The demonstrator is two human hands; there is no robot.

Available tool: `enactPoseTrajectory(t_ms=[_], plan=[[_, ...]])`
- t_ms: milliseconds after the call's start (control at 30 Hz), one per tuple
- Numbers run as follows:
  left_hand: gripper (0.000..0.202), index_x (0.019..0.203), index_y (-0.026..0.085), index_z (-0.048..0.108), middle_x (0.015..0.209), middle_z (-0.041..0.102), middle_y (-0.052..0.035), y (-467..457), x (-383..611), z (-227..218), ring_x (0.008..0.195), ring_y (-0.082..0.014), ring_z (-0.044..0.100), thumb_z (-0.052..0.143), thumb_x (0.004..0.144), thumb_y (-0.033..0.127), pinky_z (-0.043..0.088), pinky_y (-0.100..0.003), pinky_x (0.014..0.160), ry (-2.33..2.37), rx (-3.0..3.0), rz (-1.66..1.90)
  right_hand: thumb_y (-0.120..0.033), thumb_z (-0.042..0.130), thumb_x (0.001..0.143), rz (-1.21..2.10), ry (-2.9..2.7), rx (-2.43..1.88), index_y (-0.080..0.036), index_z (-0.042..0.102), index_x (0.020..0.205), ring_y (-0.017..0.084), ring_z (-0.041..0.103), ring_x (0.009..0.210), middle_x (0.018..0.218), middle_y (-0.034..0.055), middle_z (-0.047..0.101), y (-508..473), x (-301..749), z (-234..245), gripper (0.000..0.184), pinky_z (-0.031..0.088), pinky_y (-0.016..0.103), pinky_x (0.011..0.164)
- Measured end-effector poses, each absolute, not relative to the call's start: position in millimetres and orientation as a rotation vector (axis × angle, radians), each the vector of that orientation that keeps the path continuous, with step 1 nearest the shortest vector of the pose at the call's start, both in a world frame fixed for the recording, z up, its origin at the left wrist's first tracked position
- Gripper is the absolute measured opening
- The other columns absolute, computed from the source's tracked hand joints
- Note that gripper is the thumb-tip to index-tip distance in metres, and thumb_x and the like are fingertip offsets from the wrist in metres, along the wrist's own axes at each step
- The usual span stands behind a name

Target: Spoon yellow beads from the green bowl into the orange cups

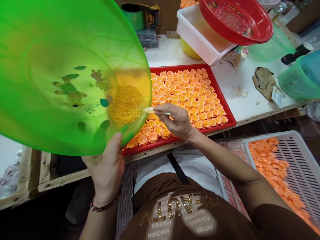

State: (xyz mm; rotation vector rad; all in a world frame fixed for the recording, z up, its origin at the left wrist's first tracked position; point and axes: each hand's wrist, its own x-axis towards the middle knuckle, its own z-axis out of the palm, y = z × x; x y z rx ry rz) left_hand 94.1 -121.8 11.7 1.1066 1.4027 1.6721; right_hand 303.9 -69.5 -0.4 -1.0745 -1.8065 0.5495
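A large green translucent basin [50,43] is tilted up at the left, its rim gripped by my left hand [107,166], thumb inside. Small yellow pellets [127,105] have gathered low in the basin, near its right side. My right hand [176,120] pinches a thin whitish stick-like tool [149,110], whose tip reaches just over the basin's rim beside the pellets. Under that hand lies a red tray [223,100] packed with small orange cups [178,80]. Many cups in the nearer and right rows hold yellow pellets. The basin hides the tray's left part.
Behind the tray stand a white tub [191,30] and a red basin [236,20] resting over it. Green baskets [292,80] and a brown cloth [263,81] lie at the right. Below the table, a white crate [297,156] holds many orange pieces. A tape dispenser [152,15] sits at the back.
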Motion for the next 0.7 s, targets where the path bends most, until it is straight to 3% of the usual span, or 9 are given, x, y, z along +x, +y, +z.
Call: enactPoseTrajectory(t_ms=[100, 200, 267, 367, 533, 600, 700], plan=[[0.033, 0.109, 0.027, 0.073, 0.125, 0.073, -0.0023, -126, 108, 17, 0.130, -0.0259, 0.065, 0.084, 0.079, 0.030, 0.046, -0.050, 0.123, 1.388, 1.061, 1.622, -0.029, 0.059, 0.100, 0.634, -1.657, -1.225, -0.021, 0.071, 0.092, 0.016, 0.069, 0.080, 0.086, 0.0041, 0.073, -59, 290, 4, 0.017, 0.059, 0.032, 0.080], [0.037, 0.114, 0.025, 0.073, 0.127, 0.074, -0.0041, -127, 118, 15, 0.128, -0.0275, 0.066, 0.084, 0.078, 0.028, 0.053, -0.048, 0.116, 1.268, 1.017, 1.620, -0.034, 0.062, 0.098, 1.044, -1.397, -1.261, -0.019, 0.067, 0.083, 0.012, 0.066, 0.061, 0.072, 0.0004, 0.068, -51, 273, 0, 0.022, 0.057, 0.025, 0.060], [0.038, 0.115, 0.026, 0.074, 0.129, 0.073, -0.0039, -126, 121, 13, 0.129, -0.0288, 0.065, 0.084, 0.078, 0.026, 0.053, -0.050, 0.116, 1.216, 0.974, 1.630, -0.039, 0.068, 0.095, 1.343, -1.148, -1.246, -0.018, 0.065, 0.084, 0.011, 0.064, 0.054, 0.068, -0.0012, 0.067, -49, 265, -4, 0.024, 0.056, 0.022, 0.051], [0.031, 0.108, 0.028, 0.076, 0.131, 0.072, -0.0029, -126, 117, 11, 0.134, -0.0296, 0.061, 0.083, 0.078, 0.024, 0.048, -0.052, 0.120, 1.243, 0.965, 1.632, -0.041, 0.078, 0.088, 1.577, -0.886, -1.197, -0.017, 0.065, 0.084, 0.009, 0.064, 0.052, 0.065, -0.0016, 0.069, -49, 263, -5, 0.027, 0.057, 0.019, 0.049], [0.026, 0.100, 0.022, 0.075, 0.130, 0.072, -0.0055, -125, 97, 9, 0.137, -0.0311, 0.059, 0.085, 0.075, 0.022, 0.046, -0.055, 0.122, 1.328, 0.965, 1.713, -0.040, 0.083, 0.083, 1.644, -0.807, -1.151, -0.016, 0.067, 0.083, 0.008, 0.064, 0.052, 0.066, -0.0008, 0.070, -60, 277, -3, 0.029, 0.056, 0.018, 0.048], [0.037, 0.105, 0.021, 0.074, 0.130, 0.072, -0.0052, -125, 86, 7, 0.137, -0.0311, 0.059, 0.088, 0.071, 0.022, 0.043, -0.057, 0.123, 1.359, 0.966, 1.786, -0.043, 0.082, 0.084, 1.590, -0.881, -1.150, -0.016, 0.068, 0.085, 0.009, 0.064, 0.053, 0.068, -0.0005, 0.070, -68, 283, -5, 0.031, 0.056, 0.019, 0.048], [0.047, 0.120, 0.031, 0.069, 0.139, 0.067, -0.0012, -125, 71, 3, 0.142, -0.0282, 0.054, 0.086, 0.077, 0.031, 0.041, -0.055, 0.125, 1.398, 1.028, 1.745, -0.045, 0.073, 0.092, 1.400, -1.146, -1.160, -0.016, 0.069, 0.087, 0.010, 0.065, 0.054, 0.072, 0.0003, 0.069, -81, 291, -12, 0.029, 0.057, 0.022, 0.049]])
